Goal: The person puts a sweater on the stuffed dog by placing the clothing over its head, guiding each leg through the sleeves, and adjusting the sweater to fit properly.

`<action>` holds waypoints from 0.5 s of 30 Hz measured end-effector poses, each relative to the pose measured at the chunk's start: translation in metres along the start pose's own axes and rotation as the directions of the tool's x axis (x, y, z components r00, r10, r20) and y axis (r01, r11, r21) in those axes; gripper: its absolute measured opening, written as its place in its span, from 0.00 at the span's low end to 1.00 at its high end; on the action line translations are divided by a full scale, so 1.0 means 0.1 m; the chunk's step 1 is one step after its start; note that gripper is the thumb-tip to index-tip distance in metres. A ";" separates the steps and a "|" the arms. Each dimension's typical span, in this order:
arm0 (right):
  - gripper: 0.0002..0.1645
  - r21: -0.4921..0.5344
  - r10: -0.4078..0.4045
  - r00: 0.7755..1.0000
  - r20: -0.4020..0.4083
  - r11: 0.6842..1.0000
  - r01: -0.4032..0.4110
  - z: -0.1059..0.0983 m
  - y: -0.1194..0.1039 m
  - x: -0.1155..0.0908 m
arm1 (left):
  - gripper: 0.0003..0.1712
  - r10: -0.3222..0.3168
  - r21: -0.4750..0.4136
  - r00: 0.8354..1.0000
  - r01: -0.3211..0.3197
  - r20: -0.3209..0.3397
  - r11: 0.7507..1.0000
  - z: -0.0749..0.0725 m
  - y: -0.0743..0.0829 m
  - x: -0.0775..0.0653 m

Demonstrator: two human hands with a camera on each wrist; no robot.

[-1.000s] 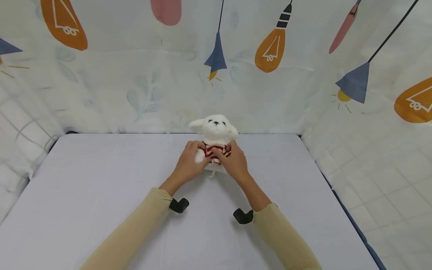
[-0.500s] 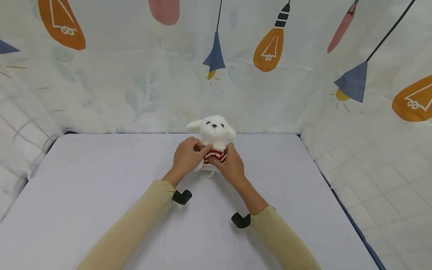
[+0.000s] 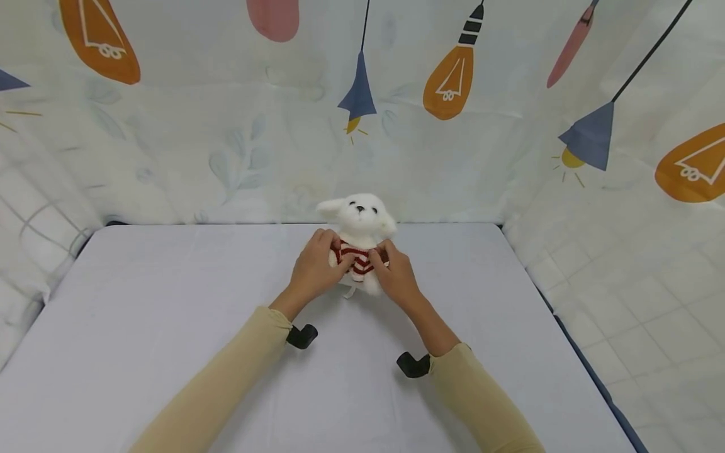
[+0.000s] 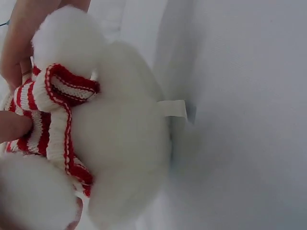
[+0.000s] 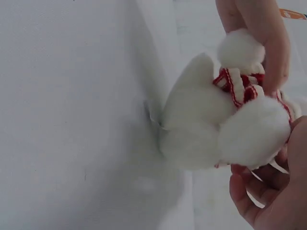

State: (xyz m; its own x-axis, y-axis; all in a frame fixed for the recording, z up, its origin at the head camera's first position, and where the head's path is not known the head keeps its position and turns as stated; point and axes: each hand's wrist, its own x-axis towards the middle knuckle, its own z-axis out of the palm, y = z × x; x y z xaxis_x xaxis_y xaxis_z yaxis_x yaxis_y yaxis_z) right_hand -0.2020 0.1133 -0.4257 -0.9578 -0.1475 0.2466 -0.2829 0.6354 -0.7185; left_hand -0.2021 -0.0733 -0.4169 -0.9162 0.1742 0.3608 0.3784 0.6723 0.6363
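Observation:
A white plush toy animal (image 3: 365, 217) with floppy ears sits upright near the table's far edge, facing the camera. It wears a red-and-white striped knitted sweater (image 3: 358, 257). My left hand (image 3: 314, 267) grips the sweater and body at the toy's left side as seen from the head, thumb on the front. On the opposite side my right hand (image 3: 398, 274) pinches the sweater, its thumb also on the front. In the left wrist view, the sweater's open hem (image 4: 62, 124) lies over the furry belly, and a small white tag (image 4: 172, 108) sticks out at the base.
A white-covered table (image 3: 170, 352) spreads around the toy. Behind it hangs a pale curtain (image 3: 272, 157) printed with lamps and bulbs, continuing along both sides. Black wrist-worn pieces (image 3: 302, 336) project below the sleeves.
The left thumb has dropped from the sweater's top to its front middle. The right hand has shifted slightly up and right, uncovering more of the lower sweater and a foot.

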 end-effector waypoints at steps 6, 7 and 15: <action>0.24 -0.005 0.045 0.996 -0.082 0.999 -0.045 0.02 0.00 0.06 | 0.18 0.097 0.006 0.995 -0.097 0.019 0.995 0.03 -0.04 -0.05; 0.26 0.001 0.053 0.994 -0.097 0.999 -0.053 0.03 -0.01 0.07 | 0.18 0.106 0.005 0.994 -0.106 0.014 0.994 0.03 -0.03 -0.06; 0.33 0.000 0.114 0.983 -0.143 0.993 -0.115 0.10 -0.06 0.06 | 0.21 0.011 -0.038 1.000 -0.009 0.027 0.999 0.04 -0.03 -0.09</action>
State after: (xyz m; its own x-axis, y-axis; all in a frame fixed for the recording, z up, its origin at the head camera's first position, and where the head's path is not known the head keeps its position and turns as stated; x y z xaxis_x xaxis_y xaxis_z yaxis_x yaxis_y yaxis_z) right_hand -0.2066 0.1008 -0.4267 -0.9665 0.0358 0.2541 -0.1710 0.6484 -0.7418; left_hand -0.1956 -0.0744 -0.4245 -0.9154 0.2003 0.3492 0.3918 0.6430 0.6581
